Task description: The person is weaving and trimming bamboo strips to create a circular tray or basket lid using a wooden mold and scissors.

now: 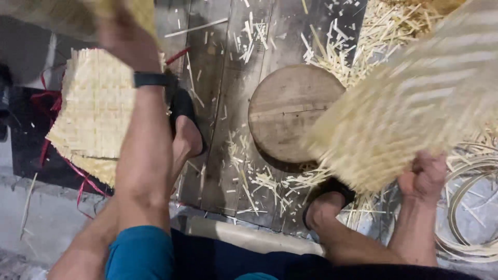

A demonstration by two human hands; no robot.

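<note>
My right hand (pixel 424 175) grips the lower edge of a large pale woven bamboo mat (pixel 415 98), blurred by motion, that spreads across the upper right. My left hand (pixel 124 36), with a black band on the wrist, is raised at the upper left and touches another blurred woven mat (pixel 78 13) at the top edge; whether it grips that mat I cannot tell. A stack of woven mats (pixel 88 109) lies on the floor left of my forearm. A round wooden block (pixel 290 111) stands between my feet.
Dark floor planks (pixel 218 103) are strewn with bamboo slivers. A heap of offcuts (pixel 373 31) lies at the upper right. Coiled bamboo strips (pixel 467 207) lie at the right edge. Red cord (pixel 46 98) runs under the mat stack. My feet wear black sandals.
</note>
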